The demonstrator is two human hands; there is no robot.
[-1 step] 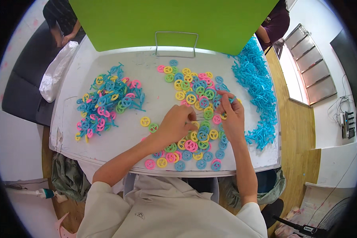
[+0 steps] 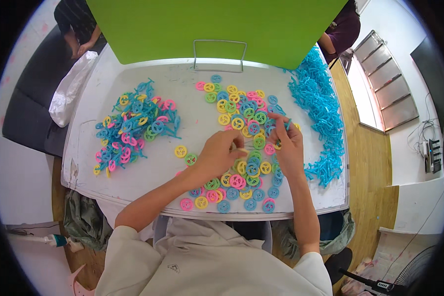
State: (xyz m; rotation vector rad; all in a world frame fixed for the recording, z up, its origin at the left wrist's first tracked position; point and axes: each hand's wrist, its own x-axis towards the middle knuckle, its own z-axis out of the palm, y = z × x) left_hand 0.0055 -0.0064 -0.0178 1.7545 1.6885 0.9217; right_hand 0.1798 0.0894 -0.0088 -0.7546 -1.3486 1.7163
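Small plastic spoked wheels (image 2: 237, 181) in pink, yellow, green and blue lie spread over the middle of the white table. Above them my left hand (image 2: 219, 154) is closed in a pinch, with the blurred edge of a yellow wheel (image 2: 241, 152) at its fingertips. To its right, my right hand (image 2: 287, 144) is raised over the wheels' right edge. Its thumb and fingers close on a slim blue plastic piece (image 2: 288, 123), mostly covered by the fingers. On the left lies a heap of wheels joined to blue stems (image 2: 128, 133), apart from both hands.
Loose blue stem pieces (image 2: 318, 113) form a long pile along the table's right edge. A green panel (image 2: 217, 29) with a wire stand (image 2: 218, 70) rises at the back. Other people sit beyond it at both sides. A white bag (image 2: 71, 93) leans by the left edge.
My left hand has shifted very slightly, and the yellow edge at its fingertips sits a little higher. The right hand looks almost unchanged.
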